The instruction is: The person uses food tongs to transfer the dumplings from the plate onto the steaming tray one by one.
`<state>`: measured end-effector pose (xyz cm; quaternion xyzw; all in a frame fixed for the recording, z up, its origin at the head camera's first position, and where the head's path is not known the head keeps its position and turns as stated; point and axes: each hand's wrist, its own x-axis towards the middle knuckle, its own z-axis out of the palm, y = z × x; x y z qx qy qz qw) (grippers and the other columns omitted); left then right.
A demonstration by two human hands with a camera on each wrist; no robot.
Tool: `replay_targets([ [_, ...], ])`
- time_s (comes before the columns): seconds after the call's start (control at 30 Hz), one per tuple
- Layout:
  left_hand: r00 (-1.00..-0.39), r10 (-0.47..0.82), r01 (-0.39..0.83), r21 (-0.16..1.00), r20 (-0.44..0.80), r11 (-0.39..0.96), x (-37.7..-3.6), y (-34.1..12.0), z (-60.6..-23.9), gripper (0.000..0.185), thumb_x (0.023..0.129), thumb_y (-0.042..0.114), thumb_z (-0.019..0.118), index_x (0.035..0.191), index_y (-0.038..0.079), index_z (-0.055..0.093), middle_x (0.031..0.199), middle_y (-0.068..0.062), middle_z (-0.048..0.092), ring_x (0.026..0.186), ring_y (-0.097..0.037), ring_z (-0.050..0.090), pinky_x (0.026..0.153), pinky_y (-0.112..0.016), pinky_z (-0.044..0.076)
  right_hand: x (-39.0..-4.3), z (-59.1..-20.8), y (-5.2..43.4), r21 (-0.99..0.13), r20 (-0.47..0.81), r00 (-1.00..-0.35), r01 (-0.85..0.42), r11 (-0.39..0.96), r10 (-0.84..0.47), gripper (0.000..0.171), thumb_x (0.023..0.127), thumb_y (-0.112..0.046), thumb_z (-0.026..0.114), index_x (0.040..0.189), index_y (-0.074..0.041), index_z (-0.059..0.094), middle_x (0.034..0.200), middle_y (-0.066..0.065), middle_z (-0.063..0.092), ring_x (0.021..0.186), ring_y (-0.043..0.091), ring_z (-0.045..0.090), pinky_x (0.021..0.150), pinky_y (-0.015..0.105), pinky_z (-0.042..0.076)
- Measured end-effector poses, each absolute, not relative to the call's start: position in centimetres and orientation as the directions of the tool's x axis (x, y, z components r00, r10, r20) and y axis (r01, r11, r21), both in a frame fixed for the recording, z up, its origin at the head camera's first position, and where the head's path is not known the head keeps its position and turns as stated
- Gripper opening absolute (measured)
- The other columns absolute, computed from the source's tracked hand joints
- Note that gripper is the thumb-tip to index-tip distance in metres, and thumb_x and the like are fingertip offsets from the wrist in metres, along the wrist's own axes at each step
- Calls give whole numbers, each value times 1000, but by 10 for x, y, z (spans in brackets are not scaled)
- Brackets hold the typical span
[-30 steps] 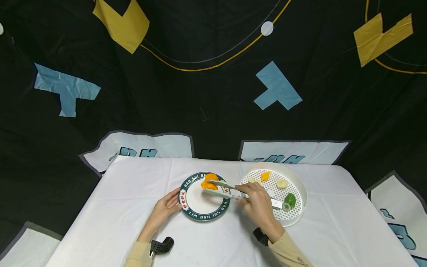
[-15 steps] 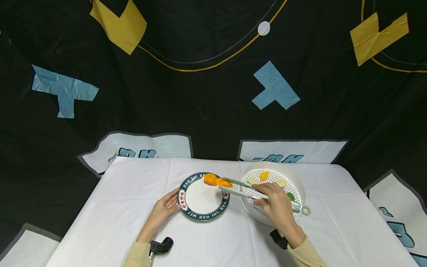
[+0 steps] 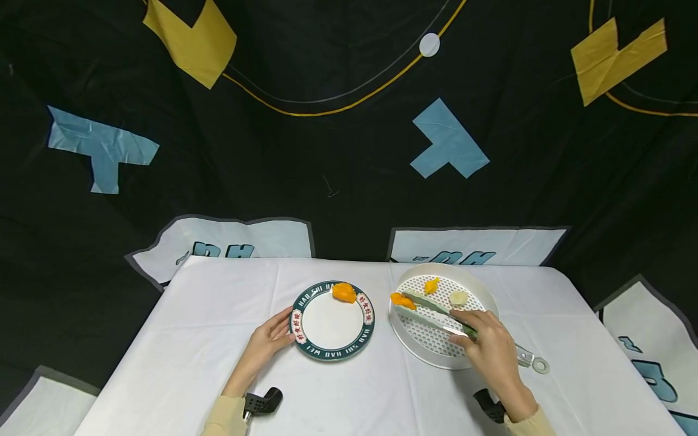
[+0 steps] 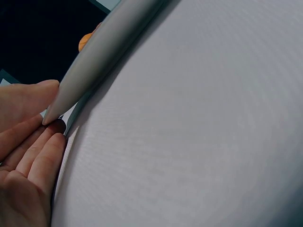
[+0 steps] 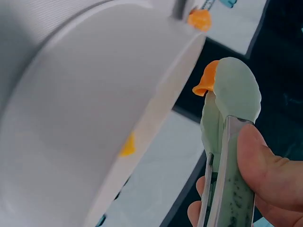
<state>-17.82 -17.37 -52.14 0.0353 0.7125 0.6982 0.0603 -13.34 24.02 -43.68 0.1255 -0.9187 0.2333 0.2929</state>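
A white plate [image 3: 332,327] with a green lettered rim lies on the table; an orange, lumpy pepper-like piece [image 3: 343,292] rests at its far rim. My left hand [image 3: 271,339] pinches the plate's left edge, thumb above and fingers below in the left wrist view. In my right hand [image 3: 493,351] are tongs with pale green heads [image 3: 420,318]. Their tips hold another orange piece [image 5: 207,79] over the left side of a white perforated round tray [image 3: 417,352]. That tray also bears a yellow piece [image 3: 431,285], a pale piece [image 3: 458,297] and a green piece, mostly hidden behind my right hand.
A white cloth [image 3: 218,303] covers the table. Behind it hangs a black curtain [image 3: 272,169] with blue and yellow patches. Black wrist cameras [image 3: 264,401] sit on both wrists. The tray has a raised wall [image 5: 142,137].
The right hand has moved right with the tongs, carrying one orange piece off the plate to above the tray. The other orange piece stays on the plate. The left hand has kept its place.
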Motion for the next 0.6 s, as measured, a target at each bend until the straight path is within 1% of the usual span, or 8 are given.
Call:
replay_targets([
  [0.23,-990,133,-43,999,-47,29,-178,-174,-522,64,85,-6,64,143,-5,36,145,-26,36,134,-32,36,103,-20,39,-125,-441,263,-360,565,-824,-282,890,-32,46,57,-4,88,101,-5,74,98,11,69,81,24,59,60,44,50],
  [0.43,-990,129,-44,999,-47,26,-178,-173,-521,65,85,-6,64,143,-5,36,145,-26,36,134,-32,36,103,-20,39,-120,-443,278,-363,532,-847,-217,906,10,44,59,-4,87,101,-4,74,99,14,69,83,29,61,62,48,50],
  [0.6,-991,128,-25,999,-30,38,-178,-173,-522,65,85,-6,64,143,-7,35,145,-26,36,134,-35,36,103,-19,39,-119,-447,285,-353,512,-858,-178,918,30,44,60,-4,87,101,-2,73,100,15,69,85,32,61,63,50,50],
])
